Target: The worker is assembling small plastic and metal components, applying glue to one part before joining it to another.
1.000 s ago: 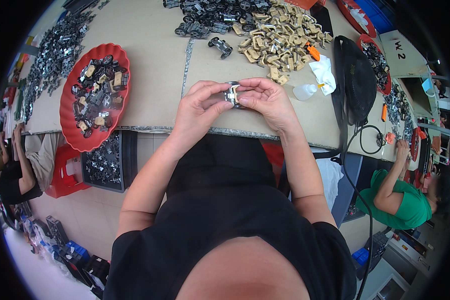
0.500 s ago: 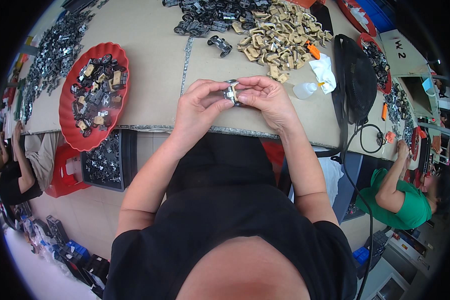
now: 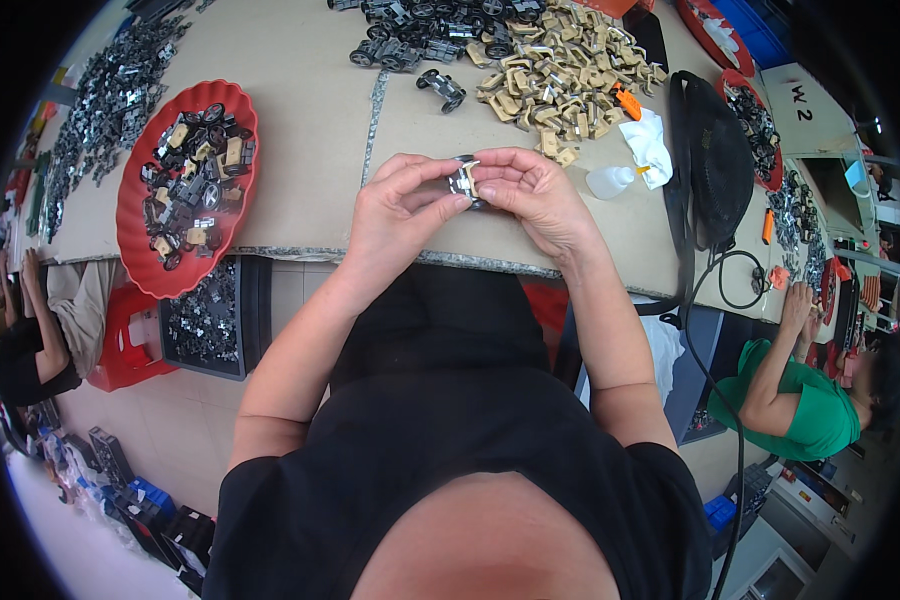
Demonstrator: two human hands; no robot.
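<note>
Between my two hands, just above the near part of the table (image 3: 300, 150), is a small toy car chassis (image 3: 462, 183) with dark wheels and a tan part on its right side. My left hand (image 3: 406, 205) pinches its left side with thumb and fingers. From the right, my right hand (image 3: 530, 198) grips it near the tan part, the thumb pressed against it. Fingers cover much of the piece. Beyond my hands a loose wheeled chassis (image 3: 441, 90) lies alone, left of a heap of tan plastic parts (image 3: 570, 75).
Dark wheeled chassis (image 3: 425, 30) are piled at the back. A red scalloped tray (image 3: 130, 215) of assembled pieces overhangs the table edge at left. Right lie a small white bottle (image 3: 610, 181), a tissue (image 3: 647, 147) and a black bag (image 3: 715, 165). Co-workers sit at both sides.
My hands stay almost in place, still holding the chassis, which has tilted slightly. At right, the co-worker in green has shifted an arm a little.
</note>
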